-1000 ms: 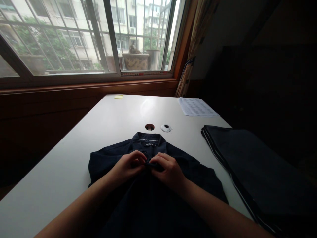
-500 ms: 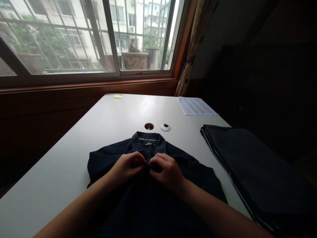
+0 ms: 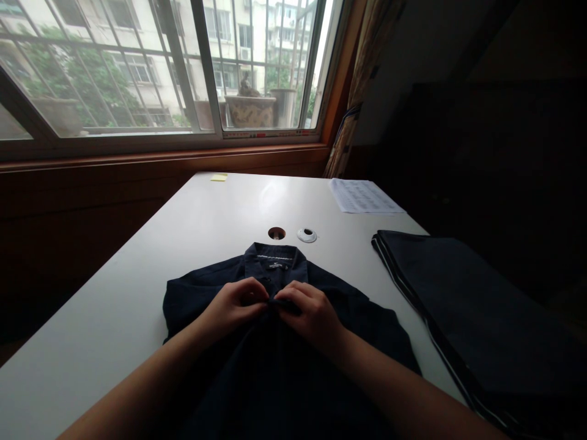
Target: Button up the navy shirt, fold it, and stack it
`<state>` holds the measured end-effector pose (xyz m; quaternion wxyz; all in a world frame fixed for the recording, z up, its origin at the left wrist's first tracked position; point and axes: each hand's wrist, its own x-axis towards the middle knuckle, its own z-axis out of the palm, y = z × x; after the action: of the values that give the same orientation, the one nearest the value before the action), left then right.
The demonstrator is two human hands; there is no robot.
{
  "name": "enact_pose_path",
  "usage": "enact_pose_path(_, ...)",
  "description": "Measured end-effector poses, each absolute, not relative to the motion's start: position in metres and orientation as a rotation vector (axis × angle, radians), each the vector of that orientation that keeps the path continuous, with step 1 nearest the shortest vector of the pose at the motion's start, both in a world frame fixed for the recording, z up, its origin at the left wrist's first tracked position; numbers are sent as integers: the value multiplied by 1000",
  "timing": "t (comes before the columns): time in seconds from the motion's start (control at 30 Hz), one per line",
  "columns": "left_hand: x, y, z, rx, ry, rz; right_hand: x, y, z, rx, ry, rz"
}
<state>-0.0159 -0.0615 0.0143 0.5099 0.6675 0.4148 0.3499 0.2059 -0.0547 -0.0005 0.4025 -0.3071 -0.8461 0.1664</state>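
A dark navy collared shirt [image 3: 358, 305] lies front up on the white table [image 3: 119, 287], its collar pointing toward the window and a label showing inside the neck. Just below the collar, my left hand [image 3: 241, 302] pinches the front opening between thumb and fingers. My right hand [image 3: 309, 308] grips the same edge from the other side, so the fingertips of both hands nearly meet. A small bit of cloth is raised between them. Whether a button sits in the fingers is hidden. The lower shirt is very dark.
Folded dark cloth with a pale-striped edge [image 3: 468, 299] lies along the table's right side. Printed papers [image 3: 364, 195] rest at the far right corner, a yellow sticky note [image 3: 219, 177] at the far left. Beyond the collar are a round hole [image 3: 276, 233] and a white grommet [image 3: 307, 235].
Both hands keep their pinch on the shirt front at nearly the same spot. Only slight finger movement shows; the shirt lies as before.
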Motion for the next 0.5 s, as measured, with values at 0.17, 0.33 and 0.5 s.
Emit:
enact_pose_path(0.17, -16, -62, 10, 1566, 986, 836, 206, -56, -1, -781, -2153, 364)
enact_pose_path(0.33, -17, -61, 3, 1511, 947, 845, 204, -57, -2, -800, -2157, 283)
enact_pose_path(0.5, -18, -61, 5, 1501, 935, 839, 202, -60, 0, -792, -2101, 287)
